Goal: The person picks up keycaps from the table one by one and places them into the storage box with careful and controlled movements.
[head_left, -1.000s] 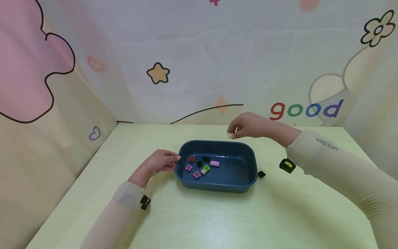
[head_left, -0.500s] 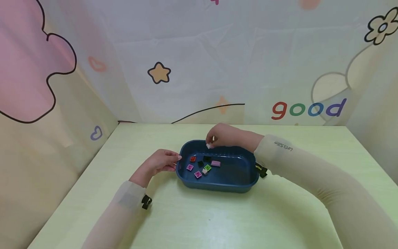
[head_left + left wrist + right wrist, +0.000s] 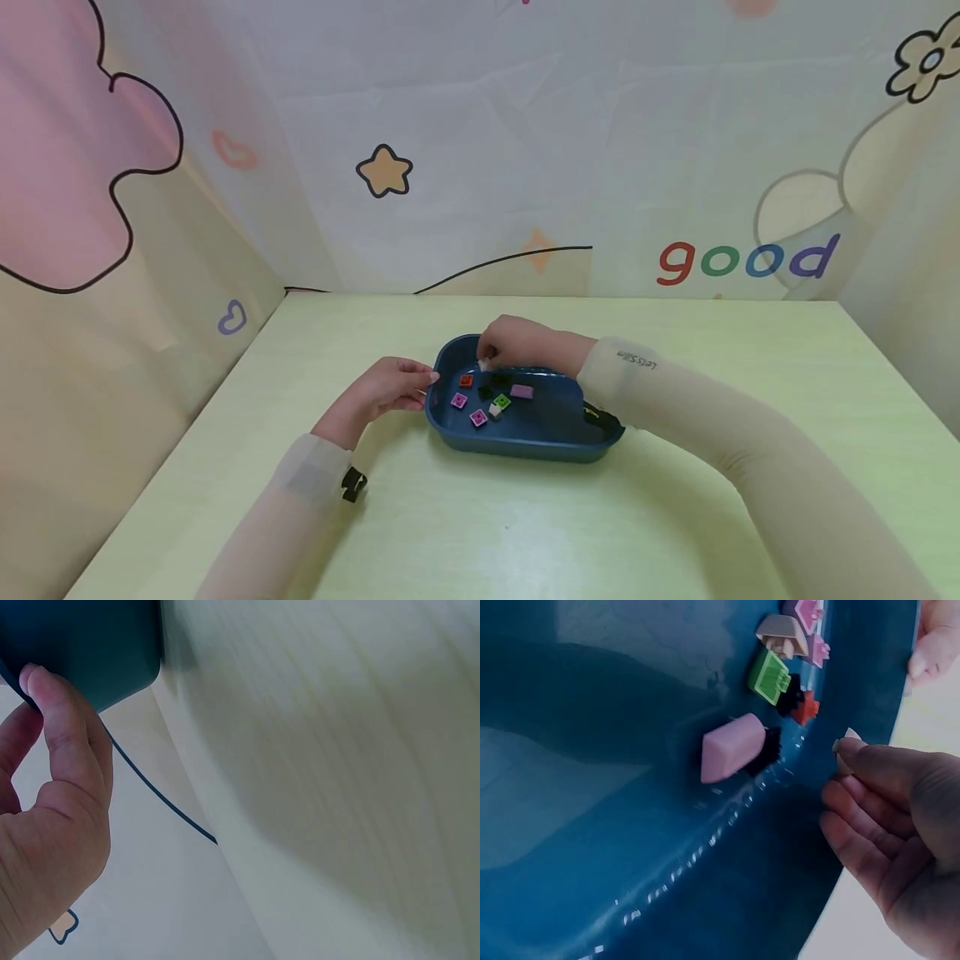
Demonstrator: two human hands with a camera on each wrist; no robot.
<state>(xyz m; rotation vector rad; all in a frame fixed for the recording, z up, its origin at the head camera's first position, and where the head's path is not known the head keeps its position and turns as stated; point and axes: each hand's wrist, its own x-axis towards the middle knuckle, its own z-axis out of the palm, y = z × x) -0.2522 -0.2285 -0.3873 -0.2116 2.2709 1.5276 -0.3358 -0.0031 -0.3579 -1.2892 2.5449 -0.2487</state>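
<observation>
A blue plastic tray (image 3: 517,450) holds several keycaps. My left hand (image 3: 386,386) grips its left rim between thumb and fingers. Over the tray's back left part, my right hand (image 3: 517,342) pinches a small white keycap (image 3: 847,744) by its fingertips. Below it lie a red keycap (image 3: 466,380), black keycaps (image 3: 789,697), a green keycap (image 3: 769,676), a beige keycap (image 3: 782,634), two magenta-pink keycaps (image 3: 478,417) and a longer pale pink keycap (image 3: 733,748). The right forearm covers the tray's back right corner.
The tray stands on a pale yellow-green table (image 3: 480,525). A printed cloth backdrop (image 3: 480,167) rises behind the table and along its sides. A black wrist-camera mount (image 3: 353,483) sits under the left cuff.
My right hand has moved left and down from behind the tray to above its back left part, still pinching the white keycap. The left hand keeps its grip on the rim.
</observation>
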